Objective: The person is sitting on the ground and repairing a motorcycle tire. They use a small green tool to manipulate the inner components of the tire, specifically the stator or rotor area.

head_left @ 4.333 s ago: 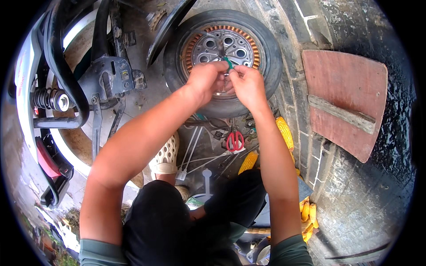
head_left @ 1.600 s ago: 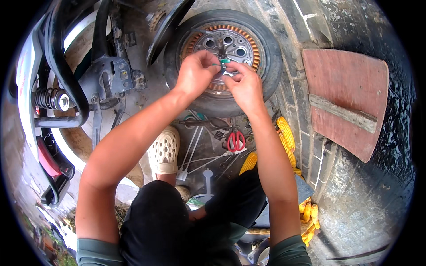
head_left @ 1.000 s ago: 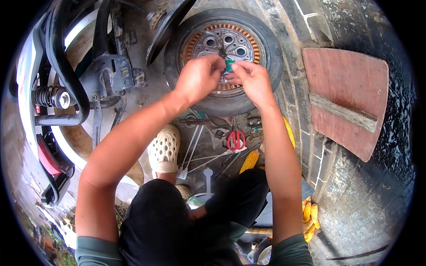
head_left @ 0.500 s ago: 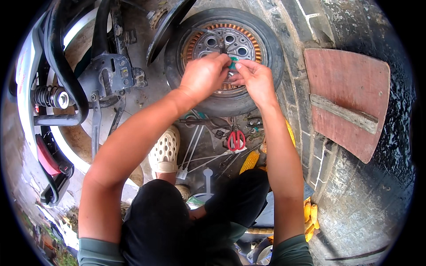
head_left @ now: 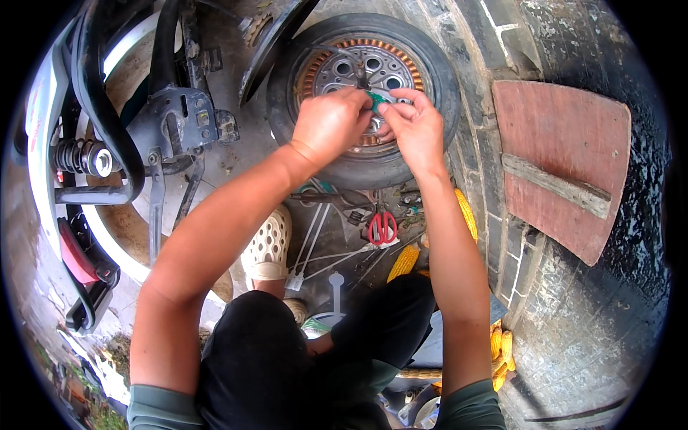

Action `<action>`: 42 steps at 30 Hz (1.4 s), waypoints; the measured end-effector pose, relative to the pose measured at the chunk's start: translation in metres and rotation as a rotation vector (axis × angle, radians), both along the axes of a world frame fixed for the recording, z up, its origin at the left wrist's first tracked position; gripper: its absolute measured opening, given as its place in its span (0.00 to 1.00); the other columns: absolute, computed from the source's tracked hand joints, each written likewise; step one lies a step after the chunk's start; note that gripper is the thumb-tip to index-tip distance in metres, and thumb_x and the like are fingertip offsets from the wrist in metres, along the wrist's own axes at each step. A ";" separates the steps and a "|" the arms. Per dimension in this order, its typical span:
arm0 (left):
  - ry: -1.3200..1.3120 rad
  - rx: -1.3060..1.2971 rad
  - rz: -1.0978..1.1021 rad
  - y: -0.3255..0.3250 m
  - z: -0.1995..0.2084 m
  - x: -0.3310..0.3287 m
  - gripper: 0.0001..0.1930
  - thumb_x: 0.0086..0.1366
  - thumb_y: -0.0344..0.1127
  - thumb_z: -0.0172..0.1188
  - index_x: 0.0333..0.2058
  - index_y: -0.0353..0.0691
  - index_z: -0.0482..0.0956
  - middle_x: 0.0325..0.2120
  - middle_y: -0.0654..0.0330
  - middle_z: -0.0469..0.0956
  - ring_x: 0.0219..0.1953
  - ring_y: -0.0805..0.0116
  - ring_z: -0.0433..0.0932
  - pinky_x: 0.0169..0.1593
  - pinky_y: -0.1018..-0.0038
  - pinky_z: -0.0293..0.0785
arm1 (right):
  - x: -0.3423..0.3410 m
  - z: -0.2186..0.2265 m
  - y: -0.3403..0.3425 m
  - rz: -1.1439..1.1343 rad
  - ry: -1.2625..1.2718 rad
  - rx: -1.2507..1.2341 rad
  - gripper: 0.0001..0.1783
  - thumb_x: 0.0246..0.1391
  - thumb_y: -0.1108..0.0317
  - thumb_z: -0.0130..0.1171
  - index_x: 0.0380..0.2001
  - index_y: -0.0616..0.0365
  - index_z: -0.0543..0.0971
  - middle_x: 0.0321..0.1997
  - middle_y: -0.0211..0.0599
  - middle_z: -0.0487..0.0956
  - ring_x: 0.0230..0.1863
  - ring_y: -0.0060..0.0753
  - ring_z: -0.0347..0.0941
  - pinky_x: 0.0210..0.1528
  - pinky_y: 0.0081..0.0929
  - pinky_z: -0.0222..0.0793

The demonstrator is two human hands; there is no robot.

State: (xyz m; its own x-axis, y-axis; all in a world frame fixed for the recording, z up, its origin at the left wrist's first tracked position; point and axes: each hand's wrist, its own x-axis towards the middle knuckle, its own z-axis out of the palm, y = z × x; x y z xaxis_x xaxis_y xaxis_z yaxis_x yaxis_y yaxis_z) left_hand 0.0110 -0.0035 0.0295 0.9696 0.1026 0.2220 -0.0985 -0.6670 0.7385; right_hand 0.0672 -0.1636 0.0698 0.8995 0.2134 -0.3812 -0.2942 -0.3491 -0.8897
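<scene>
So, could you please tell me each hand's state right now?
Left hand: closed on the small green piece.
Right hand: thumb tip at the piece; whether it grips cannot be told.

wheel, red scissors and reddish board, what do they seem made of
Wheel: dusty, matte, dark tyre, likely rubber; grey hub, metallic sheen, so probably metal; copper-coloured ring. Scissors: smooth red handles suggest plastic. Board: seemingly wood, matte and faded, its weathered strip showing grain.

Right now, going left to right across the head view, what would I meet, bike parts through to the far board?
Coil spring → metal bracket → cream clog → left hand → green piece → right hand → reddish board.
</scene>
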 end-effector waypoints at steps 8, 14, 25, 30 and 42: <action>-0.031 -0.058 -0.094 0.005 -0.002 0.002 0.05 0.60 0.30 0.67 0.35 0.40 0.83 0.34 0.57 0.83 0.34 0.53 0.84 0.37 0.63 0.81 | 0.000 -0.003 -0.003 0.053 -0.018 -0.018 0.17 0.61 0.78 0.64 0.52 0.66 0.74 0.37 0.43 0.86 0.28 0.26 0.82 0.27 0.23 0.77; 0.055 -0.318 -0.193 0.018 -0.011 0.006 0.08 0.60 0.26 0.67 0.40 0.35 0.84 0.35 0.52 0.83 0.35 0.56 0.85 0.40 0.69 0.80 | 0.002 -0.004 -0.008 0.134 -0.069 -0.075 0.18 0.61 0.80 0.64 0.53 0.61 0.75 0.39 0.43 0.86 0.28 0.25 0.83 0.28 0.23 0.78; 0.368 -0.704 -0.152 0.018 -0.016 0.005 0.05 0.65 0.25 0.67 0.38 0.31 0.83 0.31 0.62 0.82 0.32 0.79 0.80 0.34 0.78 0.79 | 0.001 0.000 -0.013 0.289 -0.238 -0.211 0.18 0.61 0.77 0.63 0.52 0.57 0.72 0.42 0.51 0.87 0.30 0.32 0.86 0.32 0.29 0.80; 0.450 -0.823 -0.143 0.018 -0.016 0.005 0.04 0.67 0.25 0.65 0.39 0.31 0.82 0.30 0.65 0.81 0.30 0.81 0.80 0.32 0.81 0.80 | 0.003 0.003 -0.013 0.401 -0.348 -0.340 0.16 0.63 0.73 0.63 0.51 0.54 0.71 0.43 0.52 0.87 0.32 0.41 0.87 0.35 0.37 0.80; 0.064 -0.331 -0.195 0.019 -0.008 -0.005 0.09 0.65 0.27 0.66 0.42 0.35 0.80 0.32 0.52 0.80 0.32 0.58 0.81 0.40 0.65 0.77 | 0.016 0.013 -0.002 0.247 -0.122 -0.170 0.19 0.60 0.77 0.64 0.53 0.63 0.73 0.42 0.47 0.87 0.37 0.31 0.86 0.38 0.29 0.81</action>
State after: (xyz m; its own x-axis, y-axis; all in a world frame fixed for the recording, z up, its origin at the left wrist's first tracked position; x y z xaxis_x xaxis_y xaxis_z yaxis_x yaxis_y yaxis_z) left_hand 0.0062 0.0154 0.0219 0.9889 -0.0285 0.1461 -0.1464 -0.3647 0.9196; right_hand 0.0828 -0.1654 0.0828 0.8695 0.3737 -0.3230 -0.0771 -0.5431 -0.8361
